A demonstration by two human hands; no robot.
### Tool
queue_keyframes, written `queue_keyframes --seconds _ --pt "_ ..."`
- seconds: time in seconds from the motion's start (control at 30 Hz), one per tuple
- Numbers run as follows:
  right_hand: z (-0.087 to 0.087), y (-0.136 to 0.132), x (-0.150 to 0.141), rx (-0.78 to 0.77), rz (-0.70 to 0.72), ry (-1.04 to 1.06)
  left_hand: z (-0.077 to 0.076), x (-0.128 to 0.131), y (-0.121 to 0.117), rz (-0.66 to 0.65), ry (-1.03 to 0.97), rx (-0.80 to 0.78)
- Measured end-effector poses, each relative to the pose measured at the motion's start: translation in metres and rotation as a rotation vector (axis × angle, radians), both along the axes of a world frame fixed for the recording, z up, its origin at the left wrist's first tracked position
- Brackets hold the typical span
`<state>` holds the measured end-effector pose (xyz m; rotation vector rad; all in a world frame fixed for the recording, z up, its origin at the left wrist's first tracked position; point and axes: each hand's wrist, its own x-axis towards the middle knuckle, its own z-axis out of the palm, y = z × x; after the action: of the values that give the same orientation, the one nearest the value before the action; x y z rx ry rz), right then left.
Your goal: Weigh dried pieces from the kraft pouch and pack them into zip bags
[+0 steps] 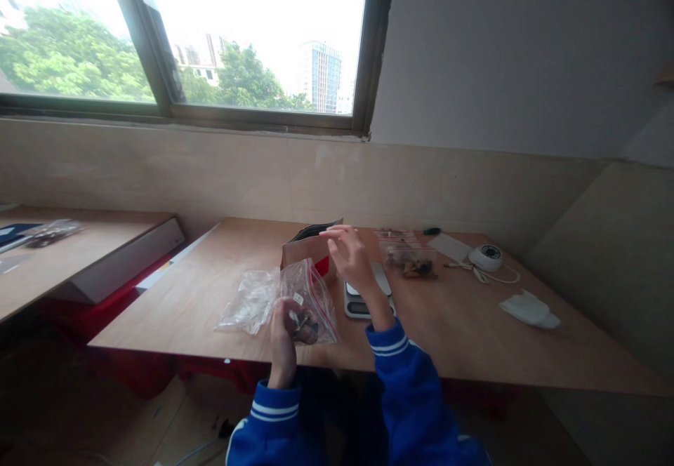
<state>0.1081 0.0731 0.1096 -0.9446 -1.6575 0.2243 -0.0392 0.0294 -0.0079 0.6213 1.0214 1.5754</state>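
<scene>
My left hand (283, 340) is closed round the side of a clear zip-lock bag (322, 297) with a red seal line. Dark and pinkish small items show through its plastic. Above and to the right, my right hand (350, 255) is raised with its fingers apart, close to the top edge of a brown pouch (302, 252). Whether a fingertip touches that edge I cannot tell. The pouch stands upright with its dark mouth open and a red patch on its front. Partly behind my right wrist lies a white kitchen scale (357, 309).
Crumpled clear plastic (247, 303) lies left of the zip-lock bag. Farther right are bags of small parts (411, 262), a white dome camera (485, 257) with its cable, and a white crumpled bag (529, 309). Another table (126, 224) stands at the left, beyond a gap.
</scene>
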Motion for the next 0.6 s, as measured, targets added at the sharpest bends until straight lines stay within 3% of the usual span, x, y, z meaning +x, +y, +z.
queue_keyframes --seconds 0.13,0.23,0.37,0.6 --pt "-0.019 -0.035 0.002 -0.305 0.228 0.220 0.005 0.004 -0.002 0.022 0.024 0.012" --pt "-0.039 -0.051 0.002 -0.494 0.286 0.237 0.007 0.008 -0.006 -0.014 0.037 0.025" --pt "-0.055 -0.060 0.003 -0.609 0.343 0.170 0.006 0.011 -0.008 -0.049 0.072 0.068" --pt "-0.057 -0.068 0.003 -0.737 0.566 0.117 -0.001 0.010 0.000 0.063 0.199 0.193"
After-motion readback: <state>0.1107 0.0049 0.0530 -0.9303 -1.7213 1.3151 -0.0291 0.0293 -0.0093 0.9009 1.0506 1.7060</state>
